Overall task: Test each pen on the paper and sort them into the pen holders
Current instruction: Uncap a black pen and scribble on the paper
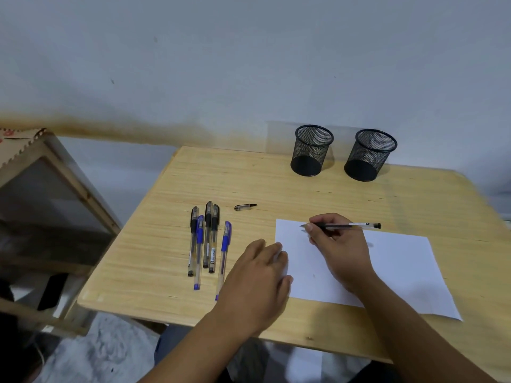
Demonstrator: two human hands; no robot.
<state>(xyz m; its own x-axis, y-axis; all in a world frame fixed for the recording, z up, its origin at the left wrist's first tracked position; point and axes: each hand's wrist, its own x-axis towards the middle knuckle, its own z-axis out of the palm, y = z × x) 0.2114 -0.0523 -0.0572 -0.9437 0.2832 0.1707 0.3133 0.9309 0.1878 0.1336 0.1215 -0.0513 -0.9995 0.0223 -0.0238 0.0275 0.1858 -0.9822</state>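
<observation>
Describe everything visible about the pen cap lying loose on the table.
The cap is small, with a black clip end and a clear-looking barrel, apparently plastic. It lies on its side on the wooden table, pointing roughly left to right, off any pen. It sits beyond the row of pens and left of the paper's far corner, apart from both. Nothing touches it but the table.

One head-worn wide-angle view looks forward and down, near the wooden table (171, 272), wall at twelve o'clock.
</observation>
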